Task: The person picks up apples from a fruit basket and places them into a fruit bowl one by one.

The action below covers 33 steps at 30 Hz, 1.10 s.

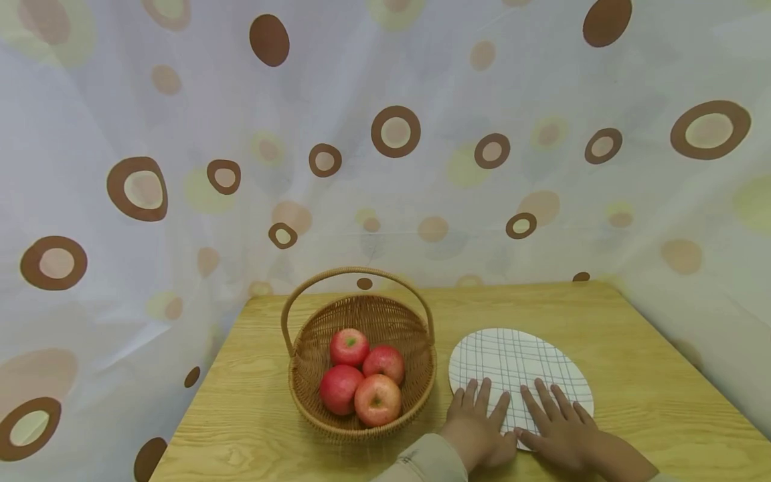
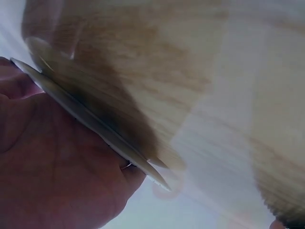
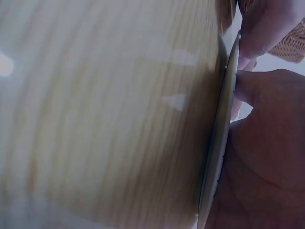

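A round white placemat with a dark grid pattern (image 1: 512, 358) lies on the right part of the wooden table. Fingers spread, my left hand (image 1: 478, 425) rests on its near left edge. Beside it my right hand (image 1: 560, 428) lies flat on the near right edge, the two thumbs almost meeting. In the left wrist view the mat's thin edge (image 2: 95, 126) shows against the palm (image 2: 62, 167). The right wrist view likewise has the mat's rim (image 3: 219, 138) along the right palm (image 3: 267, 157).
Left of the mat stands a wicker basket (image 1: 307, 402) with a tall arched handle (image 1: 355, 270), holding several red apples (image 1: 377, 400). The wooden table (image 1: 241, 415) backs onto a hanging white curtain (image 1: 337, 87) with brown and yellow spots, which also runs along both sides.
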Motion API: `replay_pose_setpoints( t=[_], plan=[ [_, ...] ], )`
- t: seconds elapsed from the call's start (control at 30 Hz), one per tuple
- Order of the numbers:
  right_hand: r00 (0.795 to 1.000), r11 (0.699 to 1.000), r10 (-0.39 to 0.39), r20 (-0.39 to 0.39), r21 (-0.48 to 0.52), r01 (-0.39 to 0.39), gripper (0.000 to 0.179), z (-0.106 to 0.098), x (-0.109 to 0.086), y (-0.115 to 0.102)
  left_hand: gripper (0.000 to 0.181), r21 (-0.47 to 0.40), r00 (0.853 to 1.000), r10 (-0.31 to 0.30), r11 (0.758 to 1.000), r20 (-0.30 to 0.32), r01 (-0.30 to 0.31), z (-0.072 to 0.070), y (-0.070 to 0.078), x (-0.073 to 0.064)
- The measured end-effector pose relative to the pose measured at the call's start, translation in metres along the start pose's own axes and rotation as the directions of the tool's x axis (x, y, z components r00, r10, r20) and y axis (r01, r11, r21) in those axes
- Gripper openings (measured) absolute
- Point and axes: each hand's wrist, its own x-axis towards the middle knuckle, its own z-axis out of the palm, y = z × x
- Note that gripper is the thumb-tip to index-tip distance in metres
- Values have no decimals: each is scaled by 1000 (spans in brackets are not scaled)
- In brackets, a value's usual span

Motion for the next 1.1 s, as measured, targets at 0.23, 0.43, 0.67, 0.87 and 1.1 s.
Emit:
replay_pose_setpoints(
  t=[0.23,0.43,0.67,0.87,1.1],
  plan=[
    [1000,1000,2,-15,-16,-2,87,1,1,-5,60,6,999,-23,1000,-25,23,-2,-1,-7],
    [1000,1000,11,-27,-11,-11,88,6,2,-7,60,20,999,-12,1000,-35,12,-3,-4,-12],
    [997,998,-11,-71,-61,7,87,14,5,-2,62,-43,1000,4,999,-10,-4,-2,-7,-11],
    [959,973,-98,-265,-230,36,77,7,7,-3,62,-66,997,31,997,-68,-35,-3,-10,-5],
    [823,989,-138,-551,-124,83,32,-12,6,-12,58,-28,915,206,973,-346,-230,-20,-19,-22]
  ],
)
